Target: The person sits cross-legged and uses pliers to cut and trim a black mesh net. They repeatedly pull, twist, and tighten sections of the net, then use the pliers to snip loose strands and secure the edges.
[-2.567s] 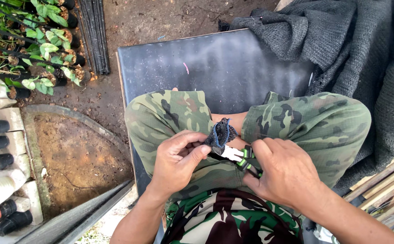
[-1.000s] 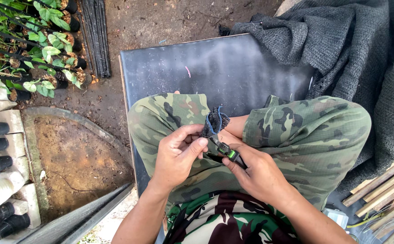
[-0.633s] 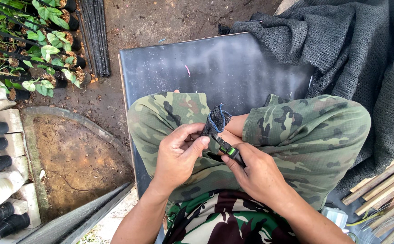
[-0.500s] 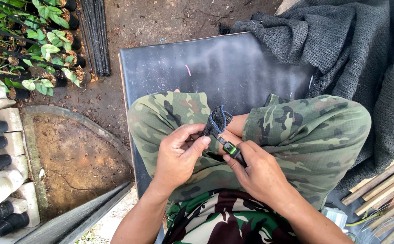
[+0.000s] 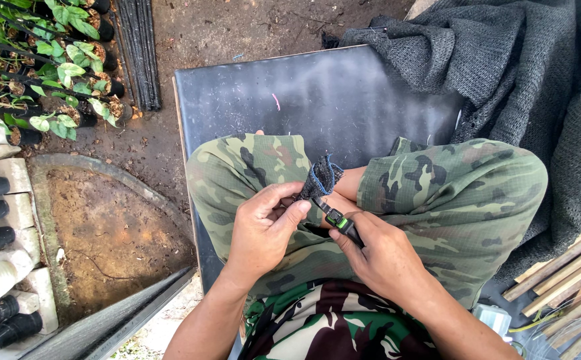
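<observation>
Head view, looking down at a seated person's lap in camouflage trousers (image 5: 450, 200). The left hand (image 5: 264, 230) pinches a small folded piece of dark grey mesh netting with a blue thread edge (image 5: 320, 179) between thumb and fingers, holding it upright between the knees. The right hand (image 5: 384, 257) is closed around a small black cutter with a green button (image 5: 339, 223), its tip touching the base of the netting. Compared with the earlier frames, the cutter has slid in closer under the netting and the hands have drawn together, which suggests trimming or cutting of the piece is under way.

Under the legs lies a flat black rectangular sheet (image 5: 317, 93) on bare brown soil (image 5: 104, 220). A large heap of grey shade netting (image 5: 524, 60) fills the far right. Far left stand green-leaved seedlings in small black pots (image 5: 57, 73); pale concrete blocks (image 5: 10, 193) edge the left. Bamboo sticks (image 5: 564, 280) lie near right.
</observation>
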